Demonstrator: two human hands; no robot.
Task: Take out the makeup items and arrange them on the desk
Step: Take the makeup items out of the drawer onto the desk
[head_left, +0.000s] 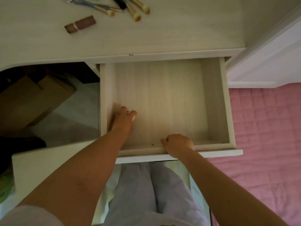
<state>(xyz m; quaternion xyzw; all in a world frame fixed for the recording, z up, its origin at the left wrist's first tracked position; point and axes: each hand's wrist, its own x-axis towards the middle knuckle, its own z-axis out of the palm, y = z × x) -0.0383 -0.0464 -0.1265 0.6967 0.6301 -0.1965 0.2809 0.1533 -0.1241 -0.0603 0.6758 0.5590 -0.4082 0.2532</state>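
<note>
— What is being shown at the desk [146,39]?

— An open drawer [162,101] is being searched. The left hand [124,119] is being held low inside it, near the left wall, fingers curled; something small and pale is seemingly being pinched at the fingertips (the blur makes it impossible to name). The right hand [178,145] is being rested on the drawer's front edge, fingers curled over the rim and gripping it.

— And the makeup items?

— A lipstick [80,24] is lying on the desk top, and a loose cluster of makeup brushes [123,8] is lying just beyond it, partly cut off by the frame. They are being left in a heap rather than in neat order.

— How far along is the job judged to be?

— The drawer floor is being seen bare apart from whatever is at the left fingertips, so the taking-out is judged nearly finished. The arranging of the pieces on the desk is judged still to be done.
</note>
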